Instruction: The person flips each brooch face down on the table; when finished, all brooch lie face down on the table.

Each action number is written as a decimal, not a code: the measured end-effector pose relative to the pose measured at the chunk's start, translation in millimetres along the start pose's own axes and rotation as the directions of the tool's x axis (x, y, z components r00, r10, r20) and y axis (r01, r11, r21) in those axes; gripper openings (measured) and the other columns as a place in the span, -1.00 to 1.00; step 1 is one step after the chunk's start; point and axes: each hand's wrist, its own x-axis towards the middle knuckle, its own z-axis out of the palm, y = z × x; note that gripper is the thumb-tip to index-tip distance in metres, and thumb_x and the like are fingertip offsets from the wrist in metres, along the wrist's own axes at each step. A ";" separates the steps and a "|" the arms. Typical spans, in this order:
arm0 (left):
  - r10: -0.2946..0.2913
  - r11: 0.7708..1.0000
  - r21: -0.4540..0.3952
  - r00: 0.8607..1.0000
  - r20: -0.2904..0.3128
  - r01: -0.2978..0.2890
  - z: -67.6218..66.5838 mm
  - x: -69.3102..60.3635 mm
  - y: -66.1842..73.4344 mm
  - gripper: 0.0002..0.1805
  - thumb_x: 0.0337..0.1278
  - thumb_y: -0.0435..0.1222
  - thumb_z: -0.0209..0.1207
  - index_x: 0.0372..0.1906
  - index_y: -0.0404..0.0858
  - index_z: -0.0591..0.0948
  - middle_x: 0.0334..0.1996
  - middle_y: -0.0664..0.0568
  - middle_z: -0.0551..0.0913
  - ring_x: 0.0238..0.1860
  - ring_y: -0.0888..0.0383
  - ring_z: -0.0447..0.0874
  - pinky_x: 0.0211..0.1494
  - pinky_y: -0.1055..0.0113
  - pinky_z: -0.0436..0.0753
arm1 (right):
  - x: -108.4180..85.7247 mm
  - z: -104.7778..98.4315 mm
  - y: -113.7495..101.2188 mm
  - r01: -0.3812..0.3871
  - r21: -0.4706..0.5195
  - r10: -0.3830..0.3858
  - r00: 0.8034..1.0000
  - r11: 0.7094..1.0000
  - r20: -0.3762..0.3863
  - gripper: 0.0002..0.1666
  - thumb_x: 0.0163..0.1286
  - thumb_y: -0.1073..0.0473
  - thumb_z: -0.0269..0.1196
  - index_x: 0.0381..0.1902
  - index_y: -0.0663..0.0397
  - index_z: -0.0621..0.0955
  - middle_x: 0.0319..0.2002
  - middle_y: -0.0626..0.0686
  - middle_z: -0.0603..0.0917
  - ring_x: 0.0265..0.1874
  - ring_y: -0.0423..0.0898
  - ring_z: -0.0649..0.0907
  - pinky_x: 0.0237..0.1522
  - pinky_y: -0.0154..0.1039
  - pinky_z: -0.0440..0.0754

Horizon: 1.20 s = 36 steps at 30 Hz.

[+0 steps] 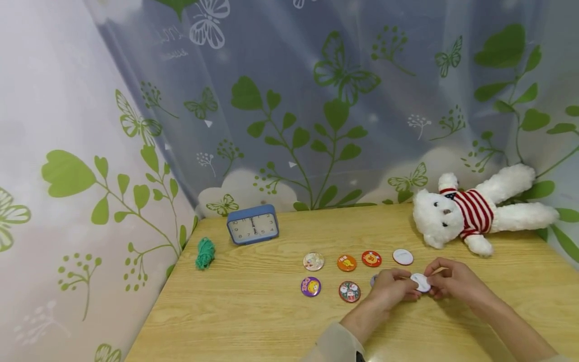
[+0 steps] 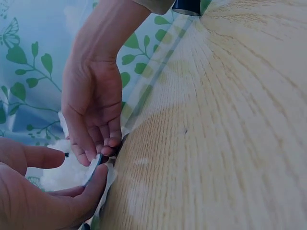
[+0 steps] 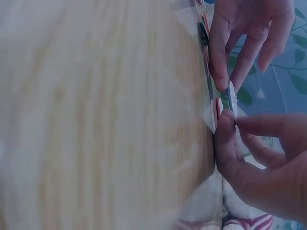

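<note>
Between both hands is a round pin badge [image 1: 421, 282], its white back turned up and held a little above the table. My left hand [image 1: 392, 290] holds its left edge, with one finger lifted clear in the left wrist view. My right hand [image 1: 454, 282] pinches the right edge between thumb and fingertips, as seen in the right wrist view. A partly hidden badge [image 1: 373, 280] peeks out beside the left hand. Just behind the hands lies another badge [image 1: 402, 257] with its white back up.
Several badges lie face up to the left, among them a purple one [image 1: 310, 286], an orange one [image 1: 347, 263] and a red one [image 1: 371, 259]. Farther left are a blue clock [image 1: 253, 226] and green yarn [image 1: 205, 253]. A white teddy bear [image 1: 472, 213] lies at the back right.
</note>
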 end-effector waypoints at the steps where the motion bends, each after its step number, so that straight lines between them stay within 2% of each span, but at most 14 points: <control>1: -0.005 1.000 0.015 1.000 -0.003 0.005 1.1 -1.1 0.8 -0.71 0.17 -0.61 0.23 0.01 -0.48 0.63 -0.34 -0.09 0.68 -0.20 -0.23 0.81 -0.06 0.16 0.84 | 0.3 -0.2 0.0 -0.005 -0.001 0.005 1.000 1.000 -0.003 -0.76 0.52 0.39 0.14 -0.01 0.55 0.46 -0.37 0.10 0.66 -0.40 -0.12 0.69 -0.35 -0.22 0.78; 6: -0.016 0.998 0.064 0.999 -0.027 0.018 4.9 -4.2 2.9 -0.77 0.19 -0.57 0.26 -0.05 -0.48 0.63 -0.34 -0.09 0.68 -0.17 -0.22 0.80 -0.01 0.12 0.82 | 0.7 -0.9 -0.3 -0.024 -0.021 0.024 1.000 1.000 -0.019 -0.76 0.51 0.39 0.16 0.00 0.54 0.48 -0.37 0.09 0.66 -0.40 -0.12 0.69 -0.37 -0.23 0.78; 12: -0.011 0.996 0.093 0.999 -0.035 0.014 5.1 -6.8 5.5 -0.86 0.19 -0.53 0.27 -0.16 -0.46 0.64 -0.35 -0.08 0.66 -0.17 -0.19 0.79 0.03 0.09 0.81 | 1.8 -0.6 1.6 -0.006 -0.039 0.005 1.000 0.999 -0.028 -0.73 0.48 0.40 0.18 0.00 0.58 0.49 -0.38 0.09 0.65 -0.41 -0.14 0.68 -0.37 -0.26 0.77; 23: 0.003 0.990 0.138 0.998 -0.063 0.006 7.7 -8.7 6.9 -0.96 0.19 -0.54 0.26 -0.27 -0.42 0.65 -0.43 0.00 0.63 -0.28 0.03 0.73 0.00 0.13 0.80 | 4.6 1.0 2.4 0.008 -0.095 -0.012 0.999 0.995 -0.047 -0.70 0.47 0.39 0.19 0.03 0.60 0.56 -0.34 0.06 0.70 -0.39 -0.17 0.69 -0.35 -0.31 0.74; 30: 0.000 0.990 0.140 0.996 -0.085 0.012 7.5 -9.0 7.8 -0.96 0.17 -0.53 0.26 -0.28 -0.44 0.66 -0.42 -0.03 0.62 -0.28 0.02 0.70 -0.01 0.14 0.78 | 5.0 0.1 -0.8 -0.010 -0.034 0.010 1.000 0.999 -0.011 -0.60 0.56 0.34 0.12 0.13 0.69 0.52 -0.30 0.08 0.74 -0.33 -0.17 0.73 -0.26 -0.27 0.79; 36: 0.005 0.988 0.153 0.996 -0.086 0.008 8.4 -8.7 7.9 -0.96 0.17 -0.51 0.26 -0.29 -0.43 0.67 -0.44 0.00 0.63 -0.30 0.05 0.69 -0.02 0.15 0.78 | 4.8 -0.9 -4.4 -0.042 -0.033 0.042 0.999 0.999 -0.013 -0.55 0.62 0.28 0.06 0.16 0.69 0.51 -0.24 0.07 0.76 -0.30 -0.17 0.74 -0.23 -0.25 0.80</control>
